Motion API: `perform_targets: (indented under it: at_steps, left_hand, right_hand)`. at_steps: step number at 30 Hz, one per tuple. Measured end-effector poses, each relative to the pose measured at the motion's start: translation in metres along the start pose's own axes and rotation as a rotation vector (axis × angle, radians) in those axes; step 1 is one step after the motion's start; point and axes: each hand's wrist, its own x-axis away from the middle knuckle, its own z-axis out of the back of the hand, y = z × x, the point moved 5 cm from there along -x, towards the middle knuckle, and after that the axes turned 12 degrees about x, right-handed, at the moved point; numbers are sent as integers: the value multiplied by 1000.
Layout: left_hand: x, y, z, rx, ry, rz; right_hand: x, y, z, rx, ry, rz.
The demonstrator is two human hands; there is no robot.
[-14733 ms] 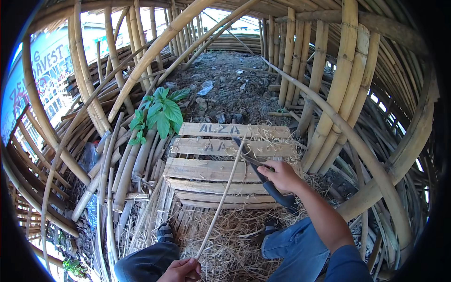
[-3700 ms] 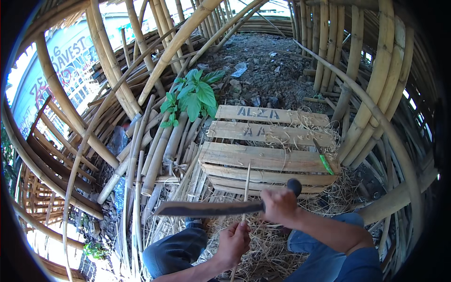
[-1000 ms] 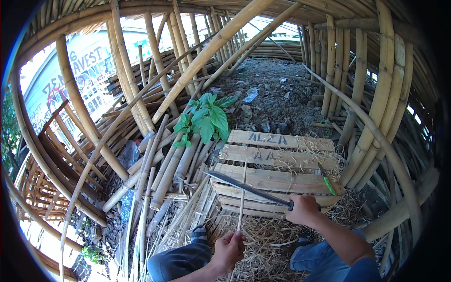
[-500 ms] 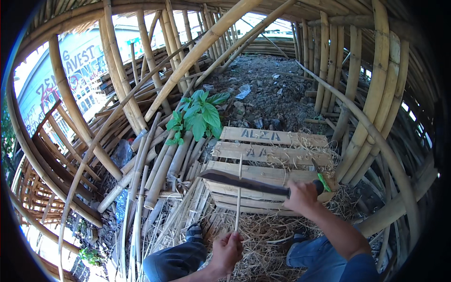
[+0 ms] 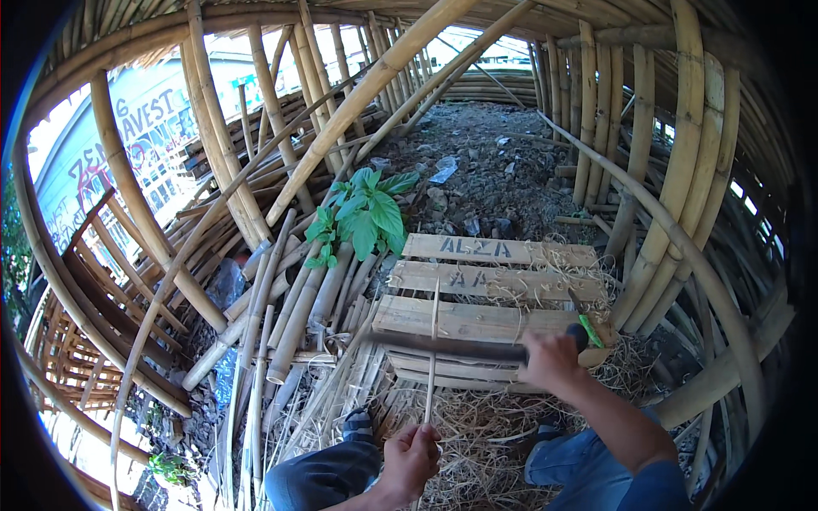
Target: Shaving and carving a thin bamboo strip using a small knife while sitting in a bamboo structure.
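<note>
Low in the middle, my left hand (image 5: pixel 409 460) is closed around a thin bamboo strip (image 5: pixel 431 383). The strip points away from me, its far part over a wooden slatted crate (image 5: pixel 477 318). My right hand (image 5: pixel 550 362) grips the dark handle of a machete (image 5: pixel 460 347). Its long dark blade, blurred by motion, reaches leftward across the strip above the crate's near side. Whether the edge touches the strip I cannot tell. On the crate's right side lies a small knife with a bright green handle (image 5: pixel 590 331).
Pale shavings (image 5: pixel 477 451) cover the ground between my feet and part of the crate. Bamboo poles (image 5: pixel 290 332) lie piled at the left by a leafy green plant (image 5: pixel 366 213). Upright bamboo posts (image 5: pixel 682 162) and slanting poles frame both sides. Rubble-strewn soil (image 5: pixel 477 153) lies beyond.
The machete blade has come down toward me along the strip, now lying lower and more level. My left hand still holds the strip in nearly the same place.
</note>
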Motion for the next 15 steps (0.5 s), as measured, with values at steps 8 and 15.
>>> perform_targets:
  at_steps: [8,15]
  left_hand:
    - [-5,1,3,-7,-3,16]
    - [-4,2,1,23,-27,27]
  right_hand:
    - [4,-1,-12,-184,-246,-297]
    - [10,-15,8,15,66,109]
